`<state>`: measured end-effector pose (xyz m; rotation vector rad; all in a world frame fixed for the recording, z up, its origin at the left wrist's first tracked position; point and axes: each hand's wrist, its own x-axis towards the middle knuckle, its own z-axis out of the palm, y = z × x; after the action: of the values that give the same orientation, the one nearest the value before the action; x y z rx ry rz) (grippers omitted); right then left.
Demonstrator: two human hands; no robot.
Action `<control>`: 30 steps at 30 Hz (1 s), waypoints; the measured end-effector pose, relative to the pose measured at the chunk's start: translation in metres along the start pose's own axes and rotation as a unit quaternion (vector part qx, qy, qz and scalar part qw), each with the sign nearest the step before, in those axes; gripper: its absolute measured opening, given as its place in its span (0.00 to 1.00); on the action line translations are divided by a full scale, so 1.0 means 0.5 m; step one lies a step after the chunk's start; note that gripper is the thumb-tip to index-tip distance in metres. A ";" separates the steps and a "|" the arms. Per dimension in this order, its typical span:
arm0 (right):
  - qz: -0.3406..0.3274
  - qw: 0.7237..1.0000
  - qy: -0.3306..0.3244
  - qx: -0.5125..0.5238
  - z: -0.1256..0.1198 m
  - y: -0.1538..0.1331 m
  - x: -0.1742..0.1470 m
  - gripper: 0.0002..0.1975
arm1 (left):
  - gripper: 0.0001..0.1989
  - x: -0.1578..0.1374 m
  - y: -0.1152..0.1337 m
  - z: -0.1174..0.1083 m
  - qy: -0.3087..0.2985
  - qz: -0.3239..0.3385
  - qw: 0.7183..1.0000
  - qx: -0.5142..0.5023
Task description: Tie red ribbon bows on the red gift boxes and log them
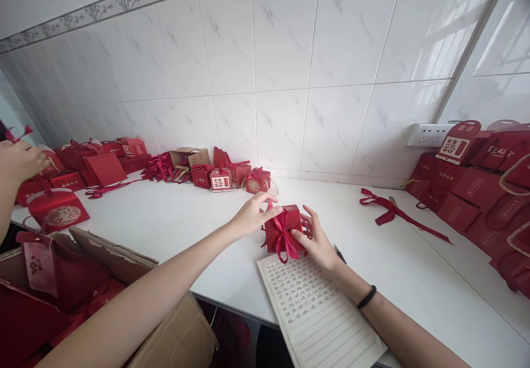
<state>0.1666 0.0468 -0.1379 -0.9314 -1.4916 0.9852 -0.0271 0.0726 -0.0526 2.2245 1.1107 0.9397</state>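
A small red gift box (272,234) tied with a crimson ribbon bow (284,238) is before me, at the top edge of an open notebook. My right hand (317,241) grips the box's right side, thumb on the front and fingers spread behind. At the upper left, my left hand (253,214) has thumb and forefinger around part of the ribbon; its other fingers are partly hidden. Lined pages of the notebook (314,313) carry handwriting, and a dark pen (339,254) shows beyond my right wrist.
Finished-looking red boxes (221,180) line the wall beside a ribbon pile (159,167). Red boxes (464,191) are stacked at right, near a loose ribbon (387,207). A cardboard carton (178,335) stands at lower left. Another person's hand (20,161) is at far left.
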 end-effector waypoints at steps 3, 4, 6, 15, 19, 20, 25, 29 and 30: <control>-0.002 1.000 0.003 0.004 -0.004 0.000 0.001 0.35 | 0.12 0.000 0.000 0.001 0.012 0.011 1.000 0.001; -0.001 1.000 0.006 0.011 -0.006 -0.002 0.002 0.35 | 0.11 0.000 -0.002 0.001 0.007 0.014 1.000 0.008; 0.003 1.000 0.010 0.022 -0.013 -0.010 0.003 0.34 | 0.12 0.000 -0.008 -0.001 -0.011 0.007 1.000 0.016; 0.035 0.996 0.054 -0.058 -0.042 -0.041 0.019 0.25 | 0.13 0.005 -0.020 -0.002 -0.054 -0.049 0.997 -0.010; 0.027 0.992 0.117 -0.042 -0.034 -0.028 0.016 0.26 | 0.12 0.003 -0.020 -0.008 -0.059 -0.049 0.997 0.031; 0.023 0.991 0.126 -0.028 -0.033 -0.026 0.015 0.25 | 0.12 0.003 -0.021 -0.011 -0.058 -0.051 0.996 0.039; 0.020 0.997 0.075 -0.012 -0.031 -0.029 0.011 0.27 | 0.13 0.002 -0.027 -0.021 -0.069 -0.071 0.994 0.043; -0.018 0.997 0.050 -0.058 -0.031 -0.034 0.014 0.25 | 0.17 -0.001 -0.027 -0.023 -0.126 -0.085 0.988 0.016; -0.029 0.997 0.051 -0.058 -0.030 -0.036 0.015 0.25 | 0.17 -0.003 -0.026 -0.023 -0.146 -0.083 0.986 0.007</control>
<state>0.1798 0.0489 -0.1171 -1.0001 -1.4942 0.8042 -0.0428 0.0801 -0.0543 2.1550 1.1427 0.5178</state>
